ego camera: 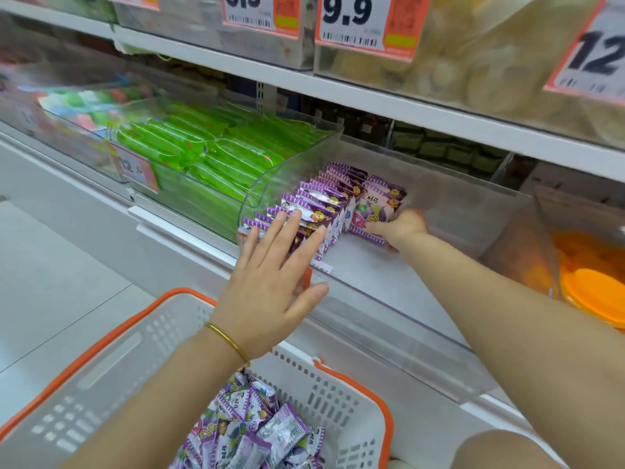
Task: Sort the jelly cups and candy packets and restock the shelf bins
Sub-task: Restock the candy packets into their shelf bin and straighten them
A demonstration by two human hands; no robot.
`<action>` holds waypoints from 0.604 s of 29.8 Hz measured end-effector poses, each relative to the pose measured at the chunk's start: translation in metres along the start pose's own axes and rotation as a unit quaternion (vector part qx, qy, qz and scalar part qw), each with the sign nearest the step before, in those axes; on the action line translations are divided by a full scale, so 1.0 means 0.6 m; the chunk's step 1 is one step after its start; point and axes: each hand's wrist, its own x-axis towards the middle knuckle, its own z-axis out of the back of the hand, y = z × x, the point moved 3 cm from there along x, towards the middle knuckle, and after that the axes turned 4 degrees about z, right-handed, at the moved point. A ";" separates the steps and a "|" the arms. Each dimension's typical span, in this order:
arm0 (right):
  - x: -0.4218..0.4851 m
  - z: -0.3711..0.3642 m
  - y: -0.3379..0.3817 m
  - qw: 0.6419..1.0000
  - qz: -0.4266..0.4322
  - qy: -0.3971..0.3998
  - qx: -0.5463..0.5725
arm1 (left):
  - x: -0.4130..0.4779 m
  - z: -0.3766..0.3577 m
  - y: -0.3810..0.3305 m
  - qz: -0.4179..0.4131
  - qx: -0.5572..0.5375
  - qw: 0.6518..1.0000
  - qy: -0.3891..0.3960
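White shelving (372, 96), pale floor (50, 282)

Both forearms are bare, with no sleeves showing; a thin, plain gold metal bangle (227, 339) circles the left wrist.

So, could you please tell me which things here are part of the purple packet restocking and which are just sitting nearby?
In the job:
- purple packets in bin
- clear bin
- left hand, flat against the row
- right hand, pressing the end packet
- basket with loose purple packets

Nearby only:
- green packets
- orange jelly cups
- price tags
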 end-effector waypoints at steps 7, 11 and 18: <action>-0.308 0.099 0.065 0.915 0.278 -0.031 0.291 | -0.073 0.055 -0.019 -0.017 -0.032 0.999 -0.012; -0.413 -0.022 -0.026 0.926 0.270 0.186 0.186 | -0.183 0.018 0.009 -0.012 0.031 0.991 0.133; -0.350 -0.272 -0.306 0.846 0.160 0.435 -0.262 | -0.302 -0.012 0.040 -0.011 0.136 0.946 0.295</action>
